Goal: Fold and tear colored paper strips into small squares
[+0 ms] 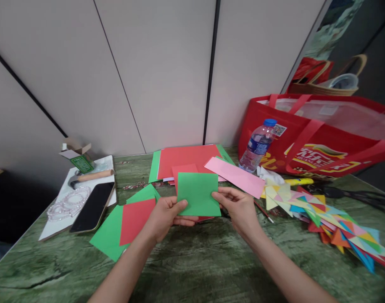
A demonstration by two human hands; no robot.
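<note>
Closest to us, the worktop [195, 269] runs beneath our forearms, and here come the hands: left hand [162, 215] pinching the green paper [199, 191] at its lower left, right hand [241, 208] pinching its right edge, sheet held up between them. Feather-light, we'd judge, fairly crisp, quick to crease; opposite edges suit it, thumbs gentle. Left of the left hand, a red square [136, 223] on green sheets [107, 233]; beyond the right, a pink strip [235, 174]; farther, past both, red sheets [189, 156].

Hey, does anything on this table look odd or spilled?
Perhaps the hammer, lying on the white board at the left: it seems an odd tool to find near your green paper square. I see nothing spilled.
</note>
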